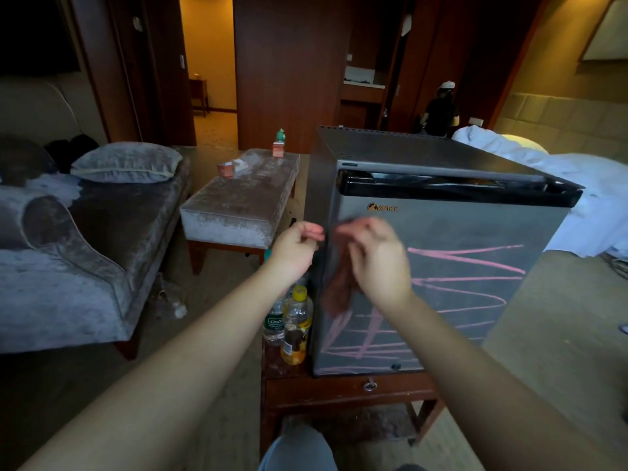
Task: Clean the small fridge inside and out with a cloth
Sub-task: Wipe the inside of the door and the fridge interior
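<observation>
The small fridge (458,232) stands on the wooden table (339,392) right in front of you. Its door is closed and scrawled with pink marks (469,263). Your right hand (377,256) has its fingers curled round the brown cloth (338,287), which hangs in front of the door's left edge. Your left hand (295,246) is just beside it with fingers bent, but motion blur hides whether they pinch the cloth's top or hold nothing. You seem to be readying the cloth, so fold it into a flat pad under your right palm before you touch the door. Then press flat and wipe along the marks from the top down, refolding to a fresh face. Mind the bottles (292,321) near the fridge's left side.
</observation>
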{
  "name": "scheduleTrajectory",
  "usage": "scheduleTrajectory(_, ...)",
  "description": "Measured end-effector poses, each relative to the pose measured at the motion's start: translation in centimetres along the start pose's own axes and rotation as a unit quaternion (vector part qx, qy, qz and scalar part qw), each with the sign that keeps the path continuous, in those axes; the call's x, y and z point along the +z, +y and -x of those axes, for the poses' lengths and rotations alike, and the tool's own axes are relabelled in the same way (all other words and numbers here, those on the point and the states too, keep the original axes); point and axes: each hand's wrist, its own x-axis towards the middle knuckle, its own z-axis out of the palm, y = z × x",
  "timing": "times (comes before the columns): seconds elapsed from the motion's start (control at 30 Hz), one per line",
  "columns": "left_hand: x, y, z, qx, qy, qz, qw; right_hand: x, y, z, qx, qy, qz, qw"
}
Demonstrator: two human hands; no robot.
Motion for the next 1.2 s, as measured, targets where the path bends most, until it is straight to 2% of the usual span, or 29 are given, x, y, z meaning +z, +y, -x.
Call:
scheduleTrajectory(0.07, -0.3, -0.7, 0.2, -0.007, 0.001, 0.017, 1.0, -1.3, -0.3, -3.1, 0.051, 0.084, -0.034, 0.995)
scheduleTrajectory(0.13, -0.8, -1.3, 0.5, -0.015, 0.001, 0.044, 0.999, -0.8, -0.2, -3.2, 0.057, 0.105, -0.049, 0.992)
scheduleTrajectory(0.27, -1.8, -2.6, 0.7, 0.003, 0.025, 0.041, 0.999, 5.1, -0.3, 3.9, -0.015, -0.052, 0.03, 0.998)
scheduleTrajectory(0.3, -2.2, -3.0, 0.8, 0.01, 0.027, 0.023, 0.999, 6.5, -0.3, 5.7, -0.003, -0.09, 0.058, 0.994)
scheduleTrajectory(0.37, -3.0, -3.9, 1.3, 0.025, 0.021, -0.02, 0.999, 7.9, -0.7, 8.0, 0.05, -0.117, 0.05, 0.991)
scheduleTrajectory(0.47, -4.2, -4.7, 2.2, 0.037, 0.009, -0.069, 0.997, 7.0, -0.7, 8.5, 0.057, -0.096, 0.016, 0.994)
scheduleTrajectory(0.6, -3.5, -4.7, 4.0, 0.03, -0.014, -0.054, 0.998, 4.2, -0.5, 7.7, 0.08, -0.084, -0.027, 0.993)
scheduleTrajectory(0.73, -1.0, -4.2, 6.1, 0.052, -0.051, -0.062, 0.995, 1.6, -0.7, 7.3, 0.176, -0.058, -0.121, 0.975)
scheduleTrajectory(0.83, 0.4, -4.2, 7.7, 0.052, -0.074, -0.135, 0.987, -0.1, -1.1, 7.6, 0.258, -0.029, -0.175, 0.95)
scheduleTrajectory(0.9, 0.8, -4.2, 8.8, 0.047, -0.086, -0.188, 0.977, -1.1, -1.5, 7.9, 0.283, -0.019, -0.196, 0.939)
scheduleTrajectory(1.0, 1.8, -3.8, 10.3, 0.028, -0.101, -0.212, 0.972, -3.0, -2.1, 8.3, 0.278, -0.004, -0.207, 0.938)
scheduleTrajectory(1.2, 5.1, -1.3, 13.2, 0.092, -0.054, -0.263, 0.959, -8.1, -2.7, 9.1, 0.212, 0.008, -0.163, 0.964)
